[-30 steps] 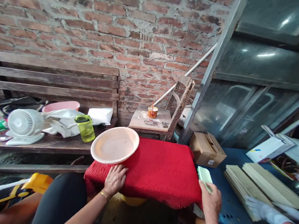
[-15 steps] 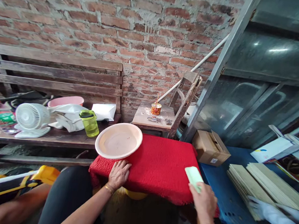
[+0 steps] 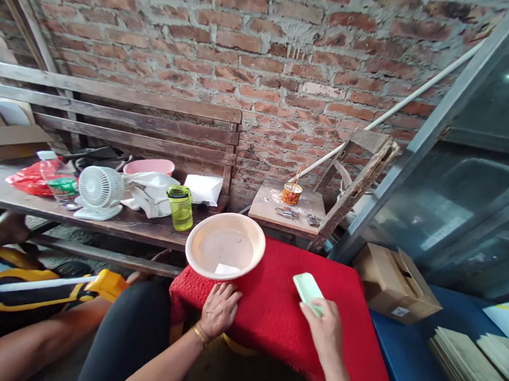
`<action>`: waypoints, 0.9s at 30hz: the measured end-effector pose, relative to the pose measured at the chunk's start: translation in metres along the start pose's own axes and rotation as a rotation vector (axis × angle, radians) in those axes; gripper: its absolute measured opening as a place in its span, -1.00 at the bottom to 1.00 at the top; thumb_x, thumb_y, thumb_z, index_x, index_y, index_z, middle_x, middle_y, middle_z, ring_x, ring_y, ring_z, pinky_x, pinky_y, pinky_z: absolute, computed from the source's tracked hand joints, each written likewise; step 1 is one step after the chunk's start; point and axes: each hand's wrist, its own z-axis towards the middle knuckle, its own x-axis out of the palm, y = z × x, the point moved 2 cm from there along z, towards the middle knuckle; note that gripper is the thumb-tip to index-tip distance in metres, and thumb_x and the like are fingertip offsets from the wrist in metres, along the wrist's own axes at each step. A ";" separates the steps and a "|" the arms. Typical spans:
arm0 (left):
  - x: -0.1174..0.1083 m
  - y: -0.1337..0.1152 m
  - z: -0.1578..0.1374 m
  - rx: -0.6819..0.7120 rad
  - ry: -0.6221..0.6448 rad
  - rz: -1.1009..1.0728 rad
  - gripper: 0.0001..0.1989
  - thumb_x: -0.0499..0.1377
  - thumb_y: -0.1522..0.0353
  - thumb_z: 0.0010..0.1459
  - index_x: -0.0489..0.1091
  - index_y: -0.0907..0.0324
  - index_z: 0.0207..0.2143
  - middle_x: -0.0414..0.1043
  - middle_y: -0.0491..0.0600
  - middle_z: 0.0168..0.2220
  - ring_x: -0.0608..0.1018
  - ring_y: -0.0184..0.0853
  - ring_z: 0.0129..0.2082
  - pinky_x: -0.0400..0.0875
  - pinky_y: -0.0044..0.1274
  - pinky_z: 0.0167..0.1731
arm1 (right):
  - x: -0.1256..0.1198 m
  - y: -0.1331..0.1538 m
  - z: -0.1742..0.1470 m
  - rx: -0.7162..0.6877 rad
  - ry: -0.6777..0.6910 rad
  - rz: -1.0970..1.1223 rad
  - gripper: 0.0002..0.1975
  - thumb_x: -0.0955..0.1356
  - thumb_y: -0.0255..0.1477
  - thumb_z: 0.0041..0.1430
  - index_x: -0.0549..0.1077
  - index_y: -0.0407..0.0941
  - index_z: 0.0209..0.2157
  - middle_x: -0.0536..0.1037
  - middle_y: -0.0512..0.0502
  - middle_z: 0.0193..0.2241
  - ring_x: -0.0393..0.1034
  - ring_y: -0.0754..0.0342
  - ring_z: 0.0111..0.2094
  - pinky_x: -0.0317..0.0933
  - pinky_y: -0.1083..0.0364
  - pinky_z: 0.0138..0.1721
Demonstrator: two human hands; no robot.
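My right hand [image 3: 325, 328] grips one end of a pale green, flat rectangular piece [image 3: 308, 290] and holds it over the red cloth [image 3: 280, 310]. I cannot make out exactly what the piece is. My left hand [image 3: 219, 308] lies flat on the cloth's near edge, fingers stretched out, just in front of a cream plastic basin [image 3: 257, 240]. Whether its fingertips touch the basin I cannot tell. Inside the basin, at the near side, lies a small white piece [image 3: 227, 269].
A wooden bench [image 3: 145, 232] on the left carries a green bottle [image 3: 180, 208], a small white fan [image 3: 100, 189] and a pink basin [image 3: 148, 166]. Behind the cloth stands a chair [image 3: 270, 209] with a tin of sticks and padlocks. A cardboard box [image 3: 384, 280] sits right. Another person's leg [image 3: 49, 336] is at left.
The view has swung left. My right hand has brought the pale green piece closer to the basin. A small white piece now shows in the basin, and a white-gloved hand has left the view.
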 end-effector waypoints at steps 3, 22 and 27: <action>0.002 0.000 -0.002 -0.020 -0.036 -0.013 -0.69 0.21 0.49 0.09 0.52 0.02 -0.12 0.56 -0.04 -0.10 0.54 -0.16 -0.08 0.32 -0.32 0.03 | 0.057 0.043 0.004 -0.210 0.157 -0.077 -0.77 0.44 -0.13 0.03 0.55 0.00 -0.38 0.54 -0.08 -0.33 0.49 -0.08 -0.24 0.33 -0.02 -0.12; -0.014 -0.010 0.010 -0.152 -0.026 -0.309 -0.75 0.10 0.50 0.16 0.48 0.02 -0.21 0.50 -0.05 -0.24 0.52 -0.21 -0.21 0.32 -0.34 -0.09 | 0.021 -0.021 0.091 0.140 0.022 -0.137 -0.64 0.37 0.02 -0.13 0.56 0.05 -0.43 0.54 -0.24 -0.34 0.47 -0.26 -0.31 0.32 -0.16 -0.28; -0.008 -0.010 0.008 -0.180 -0.066 -0.230 -0.71 0.06 0.53 0.21 0.47 0.02 -0.18 0.54 -0.06 -0.22 0.55 -0.23 -0.23 0.34 -0.37 -0.11 | 0.123 0.069 0.105 -0.167 0.270 -0.171 -0.77 0.45 -0.21 0.04 0.60 -0.01 -0.28 0.53 -0.09 -0.26 0.49 -0.07 -0.17 0.29 0.04 -0.11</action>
